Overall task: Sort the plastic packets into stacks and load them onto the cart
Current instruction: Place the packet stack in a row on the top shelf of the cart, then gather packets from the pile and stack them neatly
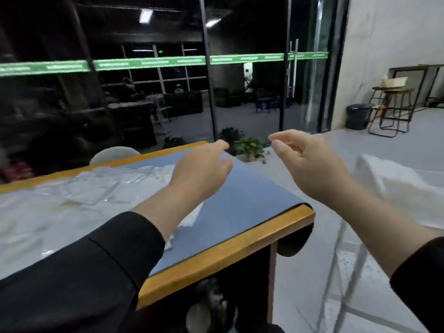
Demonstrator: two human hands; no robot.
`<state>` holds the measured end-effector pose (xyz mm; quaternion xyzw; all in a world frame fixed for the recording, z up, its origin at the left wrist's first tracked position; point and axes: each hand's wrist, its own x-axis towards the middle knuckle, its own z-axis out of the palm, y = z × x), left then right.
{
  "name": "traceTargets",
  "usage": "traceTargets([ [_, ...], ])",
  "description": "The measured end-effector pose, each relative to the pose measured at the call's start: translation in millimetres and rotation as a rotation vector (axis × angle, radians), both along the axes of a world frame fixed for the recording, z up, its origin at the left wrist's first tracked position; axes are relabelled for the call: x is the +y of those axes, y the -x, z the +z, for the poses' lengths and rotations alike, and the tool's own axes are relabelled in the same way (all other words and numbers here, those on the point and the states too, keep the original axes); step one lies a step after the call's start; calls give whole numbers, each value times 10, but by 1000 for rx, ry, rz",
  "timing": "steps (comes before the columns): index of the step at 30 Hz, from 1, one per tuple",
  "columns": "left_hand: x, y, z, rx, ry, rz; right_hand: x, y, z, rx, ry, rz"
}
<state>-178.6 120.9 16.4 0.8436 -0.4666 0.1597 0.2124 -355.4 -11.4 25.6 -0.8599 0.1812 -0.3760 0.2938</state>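
Clear plastic packets (79,188) litter the table's (240,248) left side; left hand (204,169) and right hand (305,162) hover loosely curled, empty.

Clear plastic packets (96,188) strewn on table (228,251)

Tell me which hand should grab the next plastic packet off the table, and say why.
Left, probably. The left hand hangs empty over the blue mat, right beside the plastic packets spread over the table. The right hand, also empty, is off past the table's edge, above the floor.
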Motion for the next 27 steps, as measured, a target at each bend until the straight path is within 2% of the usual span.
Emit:
traceTargets([
  [6, 1644, -931, -621, 123, -146, 346, 712, -1351, -543, 272, -33, 267],
  [9, 2046, -1246, -721, 171, -109, 436, 991, -1969, -780, 426, 13, 326],
  [14, 1940, -1652, -666, 215, -2, 426, 1121, -2896, -841, 442, 2, 260],
  [19, 1649, -1965, -796, 226, -3, 416, 971, -3436, -879, 727, 142, 22],
  [21, 1661, -2053, -926, 254, -134, 434, 955, -3491, -979, 781, 163, 34],
  [23, 1674, -2122, -1022, 284, -258, 418, 986, -3509, -1026, 753, 160, 98],
  [27, 1621, -2130, -1046, 331, -191, 452, 1135, -3456, -980, 653, 136, 208],
])
